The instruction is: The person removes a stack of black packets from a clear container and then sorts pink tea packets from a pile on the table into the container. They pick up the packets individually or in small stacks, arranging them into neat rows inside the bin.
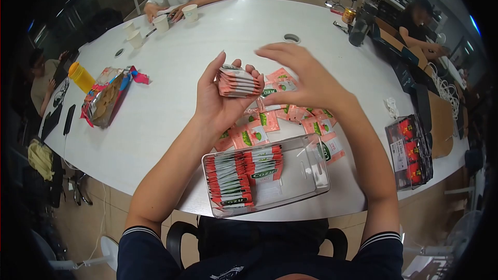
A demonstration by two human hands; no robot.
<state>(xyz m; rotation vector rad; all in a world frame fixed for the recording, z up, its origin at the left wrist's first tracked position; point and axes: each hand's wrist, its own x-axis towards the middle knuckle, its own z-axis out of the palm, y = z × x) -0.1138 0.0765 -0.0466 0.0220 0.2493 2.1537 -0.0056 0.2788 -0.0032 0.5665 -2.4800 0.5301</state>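
A stack of pink and white sachets (238,81) rests in my left hand (220,98), with its fingers wrapped round the stack. To the right, my right hand (298,75) is raised with fingers and thumb spread, holding nothing, above loose sachets (249,136) strewn on the table. Nearer my body, a clear plastic box (306,179) holds two rows of upright sachets, a long row (228,181) at its left and a shorter one (263,165) beside it. The right part of the box shows its bare bottom.
On the white table (207,36) lie an open snack bag (108,98) and a yellow bottle (81,77) at left. Paper cups (162,23) stand near a person across the table. At right are a pack of red items (410,150), cardboard boxes (440,124) and another person.
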